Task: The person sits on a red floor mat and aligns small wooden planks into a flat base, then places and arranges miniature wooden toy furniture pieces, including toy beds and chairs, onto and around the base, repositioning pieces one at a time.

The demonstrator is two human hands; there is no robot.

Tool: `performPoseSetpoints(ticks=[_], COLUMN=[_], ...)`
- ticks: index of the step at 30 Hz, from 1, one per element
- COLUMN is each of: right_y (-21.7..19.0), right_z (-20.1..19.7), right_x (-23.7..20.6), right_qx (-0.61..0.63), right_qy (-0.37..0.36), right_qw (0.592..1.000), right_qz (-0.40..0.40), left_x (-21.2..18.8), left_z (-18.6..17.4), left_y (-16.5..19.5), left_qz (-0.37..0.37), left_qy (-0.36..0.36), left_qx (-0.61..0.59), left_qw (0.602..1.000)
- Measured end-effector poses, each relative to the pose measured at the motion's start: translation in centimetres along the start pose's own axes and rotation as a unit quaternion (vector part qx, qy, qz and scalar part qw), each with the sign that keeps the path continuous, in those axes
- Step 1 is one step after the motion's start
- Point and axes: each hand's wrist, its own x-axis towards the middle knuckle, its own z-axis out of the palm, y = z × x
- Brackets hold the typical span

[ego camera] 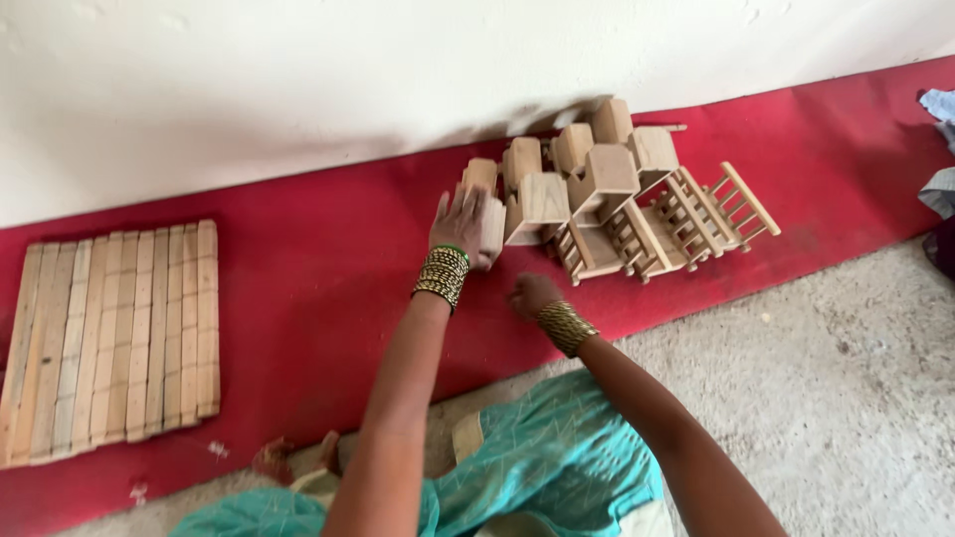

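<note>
we sit on the floor with a red carpet strip running along the white wall, and the small wooden pieces are gathered on it against the wall, which keeps them from sliding off and within our reach. the cluster of miniature wooden chairs lies packed close together, the block-like seats at the back near the wall and the ones with slatted backs tipped on their sides toward the right; they touch one another, so the heap reads as one pile rather than neat rows.

our left hand reaches to the left edge of that pile with fingers spread fairly wide and laid flat against the nearest small wooden chair; it is pressing or cupping the piece, and we cannot tell whether the fingers truly close around it. gold bangles sit stacked on that wrist.

our right hand hovers low over the carpet just in front of the pile, curled narrow into a loose fist; it seems to hold nothing, though the palm side is hidden from us. a wide gold cuff sits on that wrist.

well apart to the left, a flat mat of wooden slats lies on the carpet, laid side by side in rows. our teal garment covers our lap over the grey concrete floor.
</note>
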Motion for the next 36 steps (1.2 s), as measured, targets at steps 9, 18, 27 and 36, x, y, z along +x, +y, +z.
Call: performPoseSetpoints(ticks=[9, 18, 27, 36], right_y=[-2.9, -16.6, -25.4, -24.4], right_z=[-7.0, -2.3, 3.4, 3.1], right_x=[4.7, 5.3, 1.1, 0.1], right_qx=[0.161, 0.228, -0.045, -0.095], right_qy=[0.357, 0.343, 0.334, 0.283], right_qw=[0.917, 0.89, 0.89, 0.89], right_qz=[-0.076, -0.195, -0.306, -0.344], left_x=[-0.5, -12.1, -15.0, -15.7], left_z=[1.6, 0.3, 0.4, -0.8], left_y=[-1.6, -9.7, -12.9, -13.1], left_qz=[-0.019, -0.112, -0.121, -0.137], left_qy=[0.108, 0.149, 0.242, 0.117], left_qx=[-0.046, -0.034, -0.019, -0.165], left_qw=[0.993, 0.982, 0.963, 0.97])
